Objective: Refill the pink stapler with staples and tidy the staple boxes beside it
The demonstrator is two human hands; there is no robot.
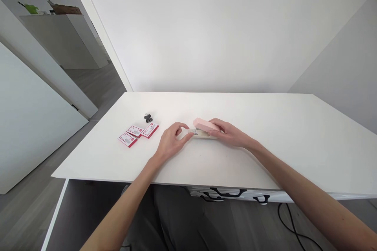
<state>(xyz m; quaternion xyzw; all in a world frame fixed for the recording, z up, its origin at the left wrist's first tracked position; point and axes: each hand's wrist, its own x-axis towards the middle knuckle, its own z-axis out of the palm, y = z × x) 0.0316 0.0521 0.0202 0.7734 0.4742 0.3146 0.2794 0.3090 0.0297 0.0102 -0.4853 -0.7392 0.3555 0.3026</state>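
A stapler with a pink top and a cream base lies near the middle of the white desk. Its top is tilted up from the base at the left end. My right hand is closed around the rear half, fingers on the far side and thumb on the near side. At the front end of the base, the thumb and index finger of my left hand curve in from both sides, their tips at its edges. A small metal plate shows on the base between them.
Left of my hands lie three small red-and-white boxes, with a small black object, perhaps a staple remover, behind them. A wall rises at the desk's back edge. Drawers with black handles are below the front edge.
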